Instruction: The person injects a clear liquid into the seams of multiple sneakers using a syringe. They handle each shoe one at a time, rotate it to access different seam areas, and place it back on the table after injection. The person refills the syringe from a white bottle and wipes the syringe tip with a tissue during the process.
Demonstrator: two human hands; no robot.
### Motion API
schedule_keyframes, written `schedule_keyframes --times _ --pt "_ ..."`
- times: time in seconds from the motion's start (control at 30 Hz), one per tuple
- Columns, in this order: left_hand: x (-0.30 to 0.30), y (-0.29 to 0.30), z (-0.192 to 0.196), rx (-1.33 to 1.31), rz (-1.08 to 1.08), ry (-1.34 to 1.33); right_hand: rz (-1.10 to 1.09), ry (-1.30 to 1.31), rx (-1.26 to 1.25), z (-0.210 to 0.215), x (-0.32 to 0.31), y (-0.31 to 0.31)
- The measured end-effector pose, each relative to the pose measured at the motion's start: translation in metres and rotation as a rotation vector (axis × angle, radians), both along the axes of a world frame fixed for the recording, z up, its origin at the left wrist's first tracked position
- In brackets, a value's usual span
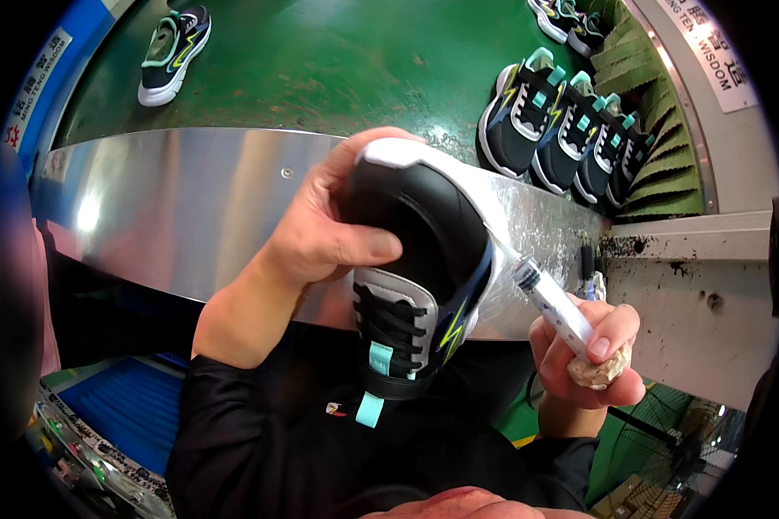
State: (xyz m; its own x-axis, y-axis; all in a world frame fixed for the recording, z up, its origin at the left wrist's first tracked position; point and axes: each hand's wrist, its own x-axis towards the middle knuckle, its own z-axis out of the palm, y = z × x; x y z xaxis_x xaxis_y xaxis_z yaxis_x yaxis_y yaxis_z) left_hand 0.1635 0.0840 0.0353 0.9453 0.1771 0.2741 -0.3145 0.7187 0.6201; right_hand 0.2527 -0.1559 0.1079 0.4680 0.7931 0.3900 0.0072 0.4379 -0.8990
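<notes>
My left hand (333, 221) is closed around the toe end of a black sneaker (428, 208), thumb lying on its upper. The shoe has a white sole, black laces, a yellow zigzag on its side and teal tabs, and its toe points away from me. In my right hand (584, 355) is a clear plastic syringe (554, 303) with whitish contents. Its nozzle meets the edge of the white sole on the shoe's right side, or lies very close to it. An off-white lump (599, 370) covers the syringe's rear end, under my fingers.
A metal ledge (190, 186) runs in front of a green surface (337, 60). One sneaker (175, 54) lies at the far left. Several matching sneakers (528, 117) stand in a row at the right, beside green bristly flaps (666, 164). A dark pen-like item (589, 264) is near the ledge's right end.
</notes>
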Motion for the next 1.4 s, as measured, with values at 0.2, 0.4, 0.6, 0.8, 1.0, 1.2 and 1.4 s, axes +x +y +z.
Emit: schedule_keyframes --times 0.2,0.4,0.6,0.8,1.0,1.2,1.4 --pt "0.001 0.003 -0.006 -0.005 0.110 0.114 0.048 -0.001 -0.004 -0.023 0.008 -0.013" --pt "0.007 0.005 -0.013 -0.002 0.121 0.146 0.032 0.056 -0.010 -0.038 0.009 -0.014" --pt "0.010 0.006 -0.012 -0.034 0.094 0.154 -0.004 0.174 -0.030 -0.049 0.005 -0.023" --pt "0.011 0.013 -0.017 -0.029 0.061 0.154 0.000 0.218 -0.013 -0.060 0.001 -0.029" --pt "0.012 0.015 -0.022 -0.073 0.059 0.141 0.052 0.209 -0.024 -0.071 0.003 -0.034" --pt "0.015 0.015 -0.024 -0.140 0.062 0.187 0.073 0.254 -0.037 -0.078 -0.003 -0.043" --pt "0.017 0.024 -0.033 -0.184 0.124 0.277 0.071 0.283 -0.020 -0.092 -0.015 -0.057"
